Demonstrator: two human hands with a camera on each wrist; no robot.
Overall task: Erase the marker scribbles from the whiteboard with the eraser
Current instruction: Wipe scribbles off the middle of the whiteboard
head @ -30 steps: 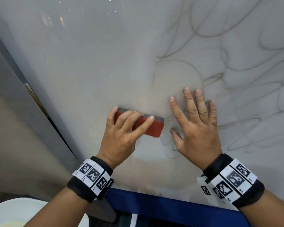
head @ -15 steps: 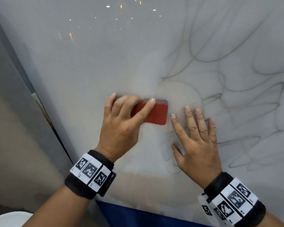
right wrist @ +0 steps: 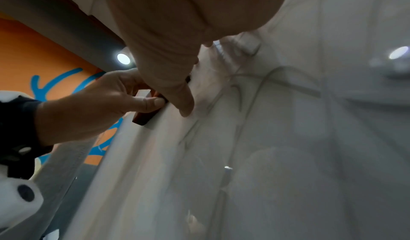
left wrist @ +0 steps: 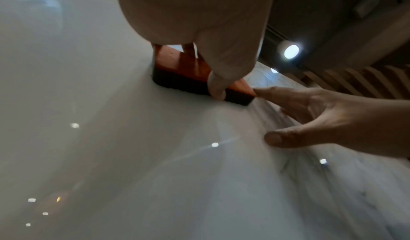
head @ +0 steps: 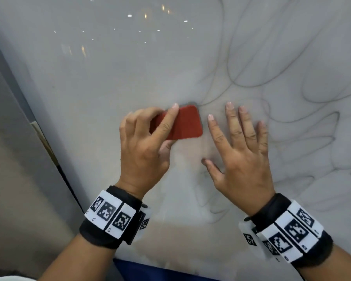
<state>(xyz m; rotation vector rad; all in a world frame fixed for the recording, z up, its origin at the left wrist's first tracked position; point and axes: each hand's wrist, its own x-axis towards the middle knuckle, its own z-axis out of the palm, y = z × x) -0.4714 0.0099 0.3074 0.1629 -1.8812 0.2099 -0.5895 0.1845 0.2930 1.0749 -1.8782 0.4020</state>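
The red eraser (head: 185, 122) lies flat against the whiteboard (head: 109, 82), its dark felt face pressed to the surface, as the left wrist view shows. The left hand (head: 144, 151) grips it, fingers curled over the red back and the thumb tucked against its lower edge. Just right of the eraser, close to its end but not clearly touching it in the head view, the right hand (head: 241, 159) rests on the board with straight, spread fingers and holds nothing. Faint grey marker scribbles (head: 282, 82) loop across the board to the right of the eraser and above it, running under and past the right hand; the board to the left of the eraser looks wiped, with only ceiling lights reflected in it. Both wrists wear black bands (head: 111, 218) with white coded tags. Below the eraser, a blue strip (head: 150, 272) shows along the board's lower edge.
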